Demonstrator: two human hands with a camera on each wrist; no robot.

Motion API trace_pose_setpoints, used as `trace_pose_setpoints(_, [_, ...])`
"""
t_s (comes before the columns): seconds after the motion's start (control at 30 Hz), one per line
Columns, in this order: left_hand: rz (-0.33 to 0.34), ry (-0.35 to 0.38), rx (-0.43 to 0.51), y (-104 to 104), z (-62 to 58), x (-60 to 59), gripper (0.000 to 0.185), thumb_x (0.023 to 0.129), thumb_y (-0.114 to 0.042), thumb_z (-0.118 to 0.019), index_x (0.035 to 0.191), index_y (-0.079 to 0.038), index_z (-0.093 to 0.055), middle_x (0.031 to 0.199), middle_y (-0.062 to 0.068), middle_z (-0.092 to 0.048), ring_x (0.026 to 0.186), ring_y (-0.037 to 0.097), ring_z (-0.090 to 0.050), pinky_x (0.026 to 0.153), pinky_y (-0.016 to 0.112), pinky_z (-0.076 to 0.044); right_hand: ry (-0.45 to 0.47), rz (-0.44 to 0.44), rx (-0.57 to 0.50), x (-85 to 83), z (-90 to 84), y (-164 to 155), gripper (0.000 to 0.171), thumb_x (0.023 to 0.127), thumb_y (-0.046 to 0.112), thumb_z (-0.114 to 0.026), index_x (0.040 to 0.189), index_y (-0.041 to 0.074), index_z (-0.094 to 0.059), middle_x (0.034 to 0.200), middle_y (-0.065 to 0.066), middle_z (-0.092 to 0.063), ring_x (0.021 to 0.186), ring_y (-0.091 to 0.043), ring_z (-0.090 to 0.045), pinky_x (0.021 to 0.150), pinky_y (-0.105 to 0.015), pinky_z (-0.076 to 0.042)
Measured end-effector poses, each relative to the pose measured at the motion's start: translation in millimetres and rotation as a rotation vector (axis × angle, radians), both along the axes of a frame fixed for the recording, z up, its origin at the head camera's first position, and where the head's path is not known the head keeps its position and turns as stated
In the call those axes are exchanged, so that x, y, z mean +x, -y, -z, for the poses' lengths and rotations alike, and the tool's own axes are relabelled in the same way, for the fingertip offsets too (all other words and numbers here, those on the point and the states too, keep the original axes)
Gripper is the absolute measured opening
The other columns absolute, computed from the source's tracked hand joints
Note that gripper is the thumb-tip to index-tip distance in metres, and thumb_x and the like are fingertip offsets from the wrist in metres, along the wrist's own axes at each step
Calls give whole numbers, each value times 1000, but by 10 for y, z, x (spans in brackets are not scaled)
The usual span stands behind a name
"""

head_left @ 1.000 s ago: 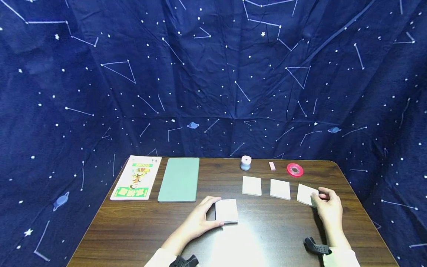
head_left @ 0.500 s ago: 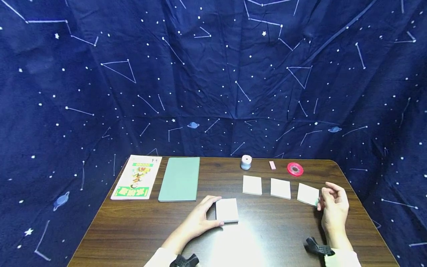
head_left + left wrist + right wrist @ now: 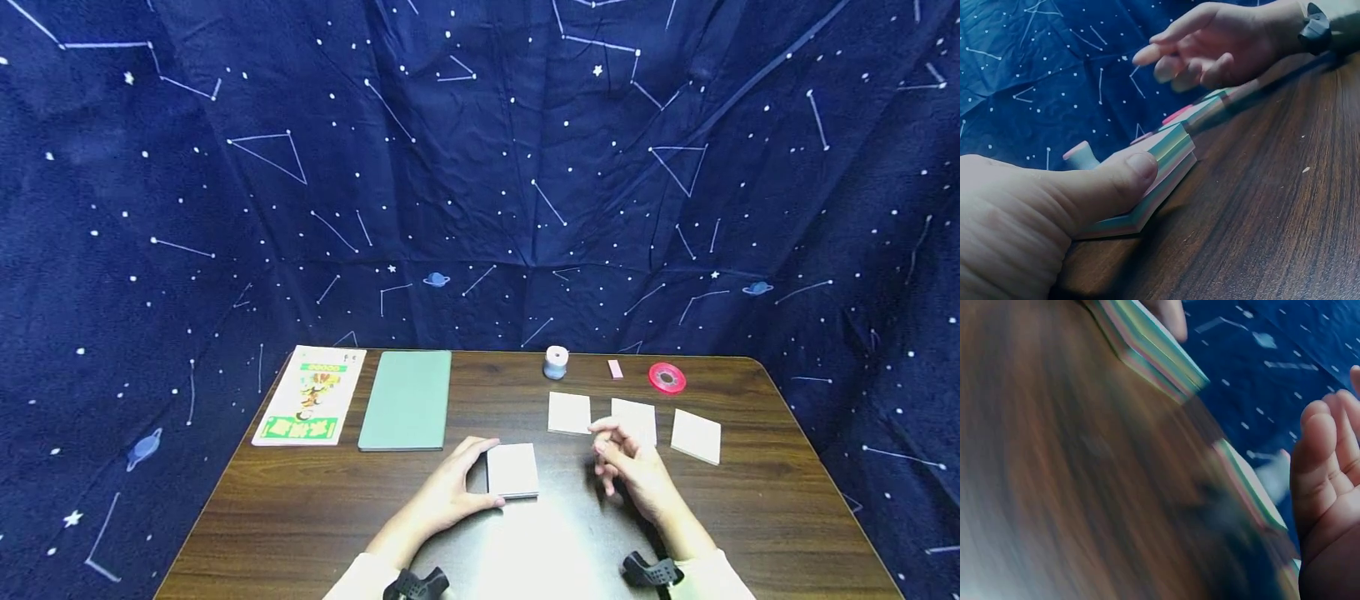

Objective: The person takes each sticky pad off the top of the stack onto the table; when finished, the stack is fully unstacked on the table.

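The left hand (image 3: 450, 492) grips the near white square pad of sticky notes (image 3: 512, 470) by its left edge, thumb pressed on the near corner, the pad lying flat on the dark wooden table (image 3: 300, 517). The right hand (image 3: 630, 467) hovers just right of the pad, fingers loosely curled, holding nothing. Three smaller white paper stacks (image 3: 696, 436) lie in a row farther back.

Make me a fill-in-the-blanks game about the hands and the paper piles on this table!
1. The left hand holds a stack of notes with its ____.
2. The right hand holds ____.
3. Behind the stack lie ____ smaller piles, such as the rightmost pile.
4. The tape ring at the back is ____.

Missing words: thumb; nothing; three; red
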State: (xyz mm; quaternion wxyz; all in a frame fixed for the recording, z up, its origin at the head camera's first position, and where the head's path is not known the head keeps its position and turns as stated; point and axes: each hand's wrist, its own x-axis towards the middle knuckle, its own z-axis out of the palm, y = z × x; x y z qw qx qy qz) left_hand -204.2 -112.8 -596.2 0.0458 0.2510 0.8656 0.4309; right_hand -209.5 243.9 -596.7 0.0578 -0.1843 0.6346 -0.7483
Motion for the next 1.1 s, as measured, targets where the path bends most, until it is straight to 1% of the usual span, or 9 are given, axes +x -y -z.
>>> trace_pose_setpoints(0.1, [-2, -8, 0, -2, 1, -4, 89, 85, -32, -95, 159, -10, -52, 152, 1, -60, 143, 23, -57, 122, 51, -46, 56, -30, 26, -24, 29, 236, 41, 111, 0, -54, 145, -18, -39, 94, -3, -61, 70, -9, -63, 45, -27, -54])
trace_pose_setpoints(0.23, [-4, 13, 7, -10, 2, -17, 88, 85, -34, -95, 159, -12, -53, 152, -2, -59, 145, 22, -56, 123, 51, -45, 118, -12, 104, -41, 66, 500, 46, 109, 7, -63, 149, -9, -46, 97, -8, -62, 66, -9, -63, 46, -26, -55])
trace_pose_setpoints(0.3, [-7, 20, 9, -12, 6, -20, 88, 86, -36, -94, 159, -13, -53, 153, -2, -59, 145, 22, -56, 123, 52, -45, 122, 13, 159, -50, 96, 602, 47, 107, 10, -68, 149, -3, -51, 98, -9, -61, 62, -9, -60, 44, -25, -53])
trace_pose_setpoints(0.4, [-10, 19, 5, -11, 6, -16, 88, 86, -38, -94, 159, -13, -53, 153, -2, -59, 146, 23, -55, 123, 54, -44, 103, 53, 242, -60, 150, 698, 50, 104, 12, -75, 150, 5, -55, 100, -7, -59, 56, -6, -54, 42, -22, -47])
trace_pose_setpoints(0.47, [-11, 15, 4, -12, 7, -12, 87, 87, -40, -93, 159, -13, -53, 154, -2, -59, 146, 23, -55, 123, 55, -45, 74, 68, 298, -57, 170, 731, 54, 101, 12, -78, 150, 9, -57, 102, -7, -58, 59, -3, -51, 45, -18, -43])
trace_pose_setpoints(0.67, [-11, 5, 10, -19, 12, -5, 86, 87, -38, -93, 159, -12, -54, 153, -2, -59, 145, 23, -56, 122, 54, -45, -57, 46, 436, -26, 151, 776, 67, 95, 13, -85, 153, 3, -55, 108, -16, -59, 70, -3, -53, 54, -17, -44])
trace_pose_setpoints(0.77, [-12, 7, 12, -21, 19, -1, 86, 87, -38, -93, 159, -12, -54, 152, -2, -60, 145, 22, -57, 122, 54, -45, -89, 44, 497, -14, 131, 779, 69, 94, 17, -87, 154, 4, -55, 107, -15, -62, 70, -4, -53, 56, -17, -45])
trace_pose_setpoints(0.9, [-14, 17, 11, -25, 30, 3, 86, 87, -37, -94, 159, -13, -53, 153, -3, -59, 144, 21, -57, 122, 53, -45, -91, 23, 544, -4, 112, 775, 67, 94, 20, -87, 152, 6, -58, 104, -12, -64, 70, -3, -53, 56, -18, -44])
trace_pose_setpoints(1.1, [-14, 16, 19, -23, 13, 2, 85, 87, -38, -93, 159, -13, -54, 152, -4, -59, 143, 21, -57, 121, 52, -46, -45, -13, 529, -7, 104, 768, 69, 92, 21, -88, 153, 7, -58, 104, -11, -66, 69, -2, -55, 55, -17, -45])
